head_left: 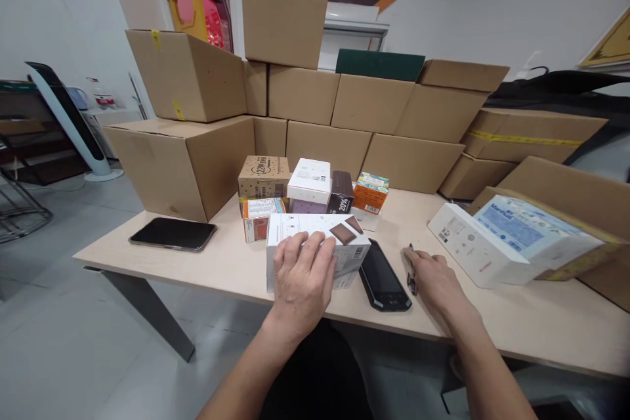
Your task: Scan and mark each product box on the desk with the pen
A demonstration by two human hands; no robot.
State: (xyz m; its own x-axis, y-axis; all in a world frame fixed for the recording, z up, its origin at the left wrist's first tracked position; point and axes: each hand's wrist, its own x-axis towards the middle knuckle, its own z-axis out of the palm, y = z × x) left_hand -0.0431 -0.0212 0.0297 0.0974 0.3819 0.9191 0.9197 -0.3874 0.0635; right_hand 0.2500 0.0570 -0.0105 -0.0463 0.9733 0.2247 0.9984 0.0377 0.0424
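My left hand (304,275) is laid over a white box (344,251) printed with brown chocolate squares, its fingers bent across the top face. The box stands near the table's front edge. To the right, my right hand (436,279) is low on the table, thumb and fingers closed around a slim, dark pen-like object (412,282); part of it is hidden by the fingers. Between the two hands lies a black rugged handheld device (384,279), screen up. Just behind the white box are a small orange-and-white box (256,220) and a white-and-lilac box (309,180).
A smartphone (172,233) lies at the table's left. Farther back are a brown carton (264,174), a dark box (341,191) and an orange box (371,191). Stacked cardboard boxes (325,147) wall off the rear. At right sit a white box (475,243) and a blue-and-white tissue pack (529,226).
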